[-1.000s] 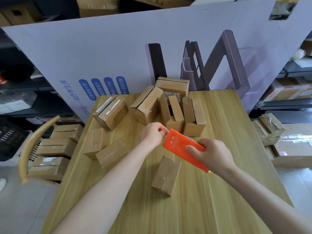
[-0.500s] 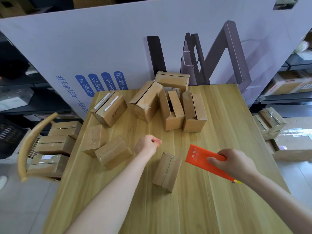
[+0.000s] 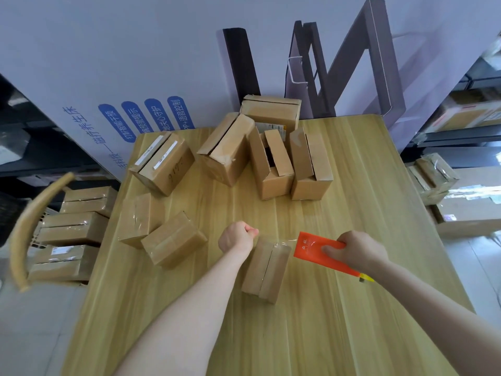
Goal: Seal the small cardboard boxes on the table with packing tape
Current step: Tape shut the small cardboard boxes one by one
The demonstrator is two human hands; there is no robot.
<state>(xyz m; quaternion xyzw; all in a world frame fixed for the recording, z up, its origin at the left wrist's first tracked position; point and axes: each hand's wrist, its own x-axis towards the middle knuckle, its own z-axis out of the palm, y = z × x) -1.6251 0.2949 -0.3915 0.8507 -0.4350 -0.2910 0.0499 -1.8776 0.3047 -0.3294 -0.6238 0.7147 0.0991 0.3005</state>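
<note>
A small brown cardboard box lies on the wooden table in front of me, its flaps closed along a centre seam. My left hand is a fist just off the box's far left corner and pinches the free end of clear packing tape. The tape stretches over the box's far end to an orange tape dispenser. My right hand grips that dispenser to the right of the box.
Two taped boxes lie to the left. Several unsealed boxes cluster at the table's far end against a big white printed panel. A chair on the left carries stacked boxes. More parcels sit on the floor to the right.
My hands have come apart, drawing tape out of the dispenser. Both have dropped towards me, so the tape now spans the far end of the near box.
</note>
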